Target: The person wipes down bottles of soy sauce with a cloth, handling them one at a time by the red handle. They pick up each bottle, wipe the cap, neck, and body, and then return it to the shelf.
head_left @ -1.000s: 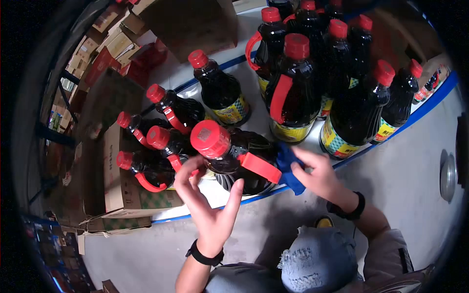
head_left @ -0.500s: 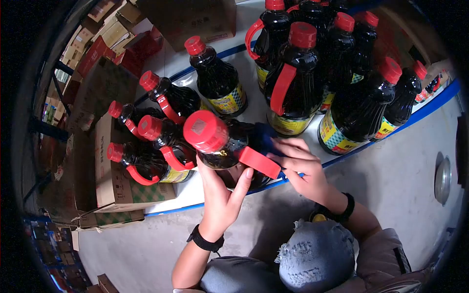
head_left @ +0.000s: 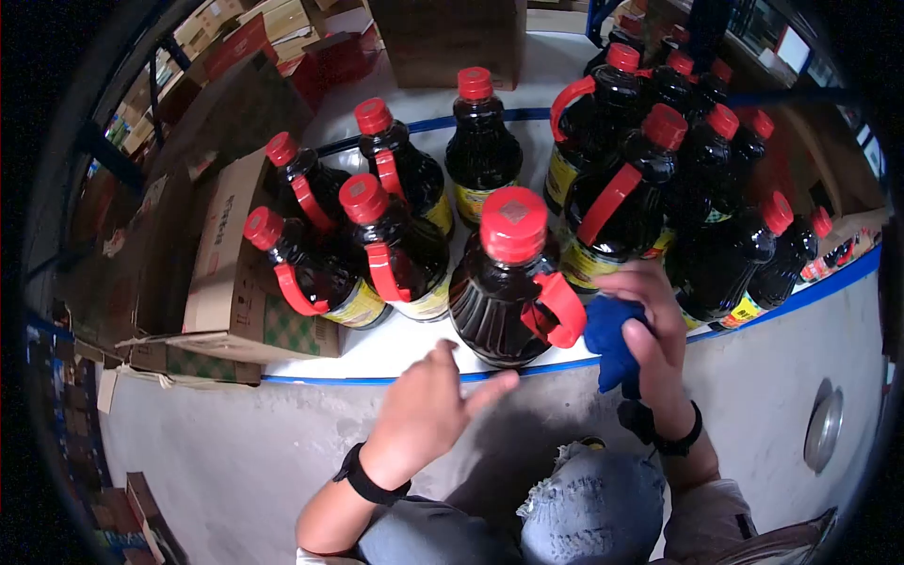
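A large dark sauce bottle (head_left: 497, 315) with a red cap and red handle stands upright at the shelf's front edge. Just in front of it is my left hand (head_left: 422, 414), thumb and fingers apart, nothing held. My right hand (head_left: 661, 341), to the right of that bottle, is closed around a crumpled blue cloth (head_left: 610, 341). Behind and left stand similar bottles, among them one with a yellow label (head_left: 411, 254) and one farther back (head_left: 483, 146). Another handled bottle (head_left: 626, 212) stands beyond my right hand.
The white shelf (head_left: 311, 369) has a blue edge. An open cardboard box (head_left: 226, 254) lies at the left, and a brown carton (head_left: 447, 42) stands at the back. More bottles (head_left: 730, 264) crowd the right side. A round metal object (head_left: 824, 431) is on the floor at right.
The large bottle, tilted in my left hand before, now stands upright on the shelf. My left hand has let go and drawn back. My right hand has moved away from it with the cloth.
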`<state>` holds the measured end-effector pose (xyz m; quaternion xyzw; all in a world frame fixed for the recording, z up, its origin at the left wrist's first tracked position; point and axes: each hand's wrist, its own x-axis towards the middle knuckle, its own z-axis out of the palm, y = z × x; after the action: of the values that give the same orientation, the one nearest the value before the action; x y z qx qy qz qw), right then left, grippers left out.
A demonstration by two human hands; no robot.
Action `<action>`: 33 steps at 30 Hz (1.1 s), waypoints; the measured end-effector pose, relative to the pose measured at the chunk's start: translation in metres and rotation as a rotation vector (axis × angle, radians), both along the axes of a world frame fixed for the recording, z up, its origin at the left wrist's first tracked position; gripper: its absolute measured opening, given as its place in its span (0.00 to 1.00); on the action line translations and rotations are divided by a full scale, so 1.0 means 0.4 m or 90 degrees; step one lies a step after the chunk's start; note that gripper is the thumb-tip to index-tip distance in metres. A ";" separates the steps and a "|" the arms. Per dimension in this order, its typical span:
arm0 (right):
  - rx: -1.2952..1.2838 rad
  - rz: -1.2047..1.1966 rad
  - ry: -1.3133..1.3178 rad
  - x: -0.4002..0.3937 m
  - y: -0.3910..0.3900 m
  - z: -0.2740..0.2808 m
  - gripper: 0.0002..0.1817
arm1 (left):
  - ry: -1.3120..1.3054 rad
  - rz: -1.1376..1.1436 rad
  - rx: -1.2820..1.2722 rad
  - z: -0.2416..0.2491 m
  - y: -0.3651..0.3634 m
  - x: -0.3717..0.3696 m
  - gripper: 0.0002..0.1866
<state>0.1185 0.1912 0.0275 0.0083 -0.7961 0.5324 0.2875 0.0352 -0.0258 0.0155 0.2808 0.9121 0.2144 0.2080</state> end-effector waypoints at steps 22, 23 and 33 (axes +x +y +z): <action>0.009 -0.120 0.044 -0.200 -0.107 -0.047 0.13 | 0.068 0.242 0.514 -0.240 0.153 0.028 0.35; -0.006 -0.127 0.039 -0.194 -0.116 -0.052 0.13 | 0.025 0.294 0.480 -0.262 0.160 0.049 0.35; 0.007 -0.112 0.131 -0.205 -0.080 -0.115 0.14 | -0.199 0.351 0.474 -0.290 0.167 0.010 0.30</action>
<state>0.0364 0.1591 -0.0183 -0.0058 -0.7629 0.4972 0.4133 0.0391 0.0411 -0.1004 0.0487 0.7719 0.6124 0.1633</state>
